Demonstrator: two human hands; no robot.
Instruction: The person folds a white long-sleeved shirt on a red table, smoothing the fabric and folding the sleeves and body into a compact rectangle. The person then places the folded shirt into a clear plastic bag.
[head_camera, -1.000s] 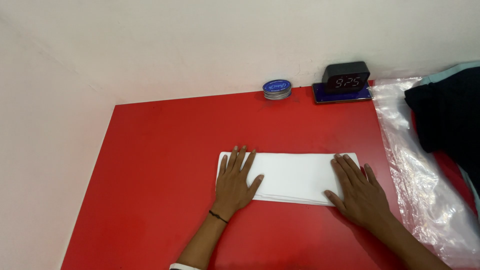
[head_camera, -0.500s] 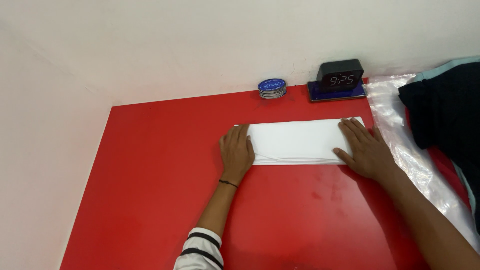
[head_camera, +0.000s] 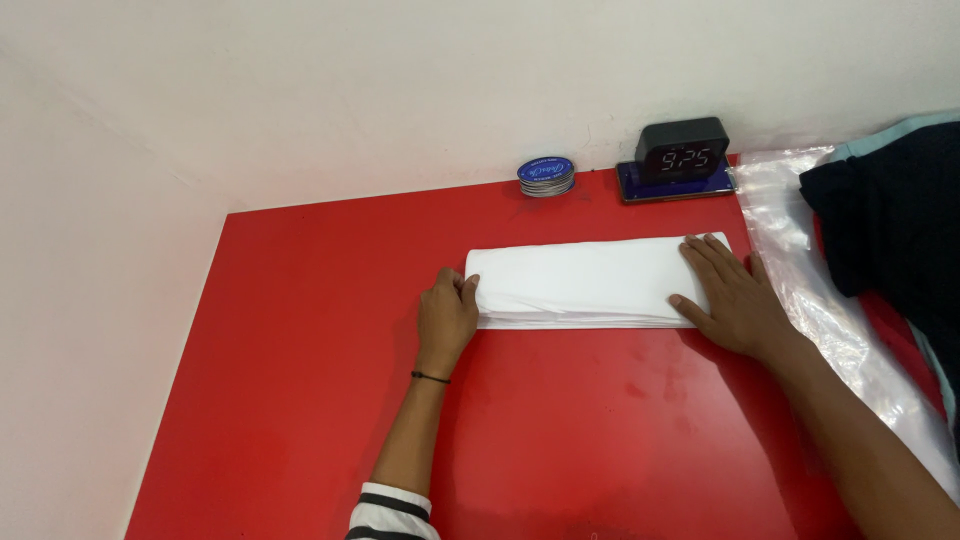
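Note:
A folded white cloth (head_camera: 585, 282) lies as a long flat strip on the red table (head_camera: 300, 350). My left hand (head_camera: 446, 318) pinches the strip's left end, fingers curled over its edge. At the right end my right hand (head_camera: 728, 293) lies flat, fingers spread, pressing the cloth down.
At the back wall stand a small round blue tin (head_camera: 546, 175) and a black digital clock (head_camera: 684, 155) on a dark blue base. A clear plastic sheet (head_camera: 830, 310) lies at the right, with dark clothing (head_camera: 900, 220) on it. White walls close in the back and left.
The white cloth now lies farther back on the table and looks narrower. Both hands went with it; my left hand slid from flat on the cloth to gripping its left end.

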